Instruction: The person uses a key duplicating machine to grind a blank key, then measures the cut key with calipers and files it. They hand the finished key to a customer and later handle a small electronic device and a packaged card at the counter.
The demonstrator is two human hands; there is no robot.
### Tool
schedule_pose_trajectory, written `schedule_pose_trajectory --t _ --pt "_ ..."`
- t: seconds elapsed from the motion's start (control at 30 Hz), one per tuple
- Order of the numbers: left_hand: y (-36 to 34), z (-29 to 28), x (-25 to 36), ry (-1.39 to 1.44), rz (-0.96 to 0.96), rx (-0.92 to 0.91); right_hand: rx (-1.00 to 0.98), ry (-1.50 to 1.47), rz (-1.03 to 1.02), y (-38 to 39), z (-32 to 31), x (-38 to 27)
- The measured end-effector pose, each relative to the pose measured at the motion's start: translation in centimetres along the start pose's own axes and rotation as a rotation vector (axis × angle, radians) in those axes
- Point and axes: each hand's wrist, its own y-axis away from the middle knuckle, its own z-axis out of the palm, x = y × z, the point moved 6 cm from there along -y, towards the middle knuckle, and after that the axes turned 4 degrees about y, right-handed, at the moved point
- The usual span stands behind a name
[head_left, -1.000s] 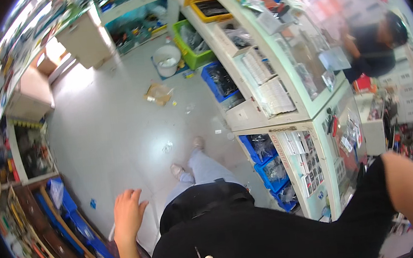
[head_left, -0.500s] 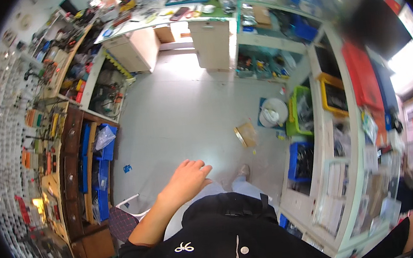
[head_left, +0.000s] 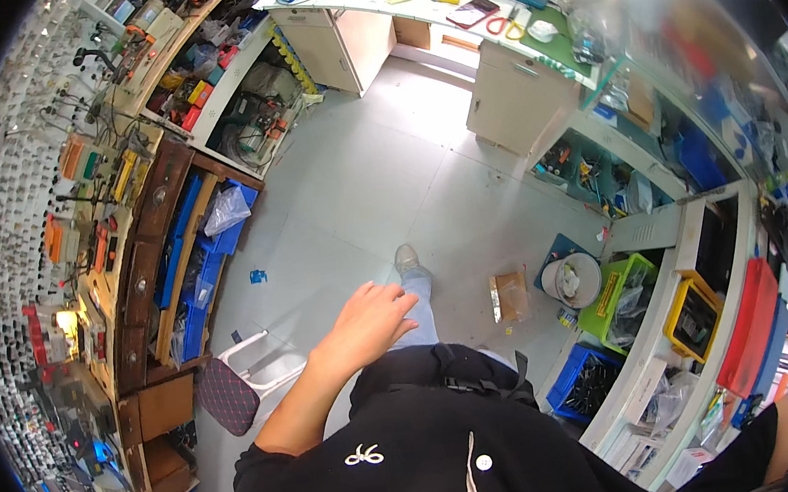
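Left hand (head_left: 370, 322) is over the waist, empty, fingers loosely bent. Right hand's out of frame, can't tell its state. Stool (head_left: 228, 397) is near left, closest furniture to the left hand. Cardboard (head_left: 510, 297) lies right of centre on the floor (head_left: 342, 194), bucket (head_left: 586, 290) just beside it. Far: desk (head_left: 380, 3) with phone (head_left: 473, 13) on top.
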Motion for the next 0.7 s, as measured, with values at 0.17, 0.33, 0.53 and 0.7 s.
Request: schedule_pose_trajectory --t 0.17,0.33,0.53,0.7 --pt "-5.4 -9.4 -9.3 0.030 -0.024 0.096 0.027 0.019 0.060 -8.0 -5.9 -5.6" --pt "-10.9 -16.1 -15.6 -0.058 -0.033 0.103 0.138 0.066 0.035 -13.9 -15.2 -11.6" --pt "-19.4 -20.5 -20.2 -0.021 0.003 0.131 0.315 0.259 -0.253 -19.7 -32.3 -23.8" --pt "-26.0 -24.7 -25.1 0.009 -0.151 0.136 0.532 0.546 -0.842 -18.9 -49.9 -37.8"
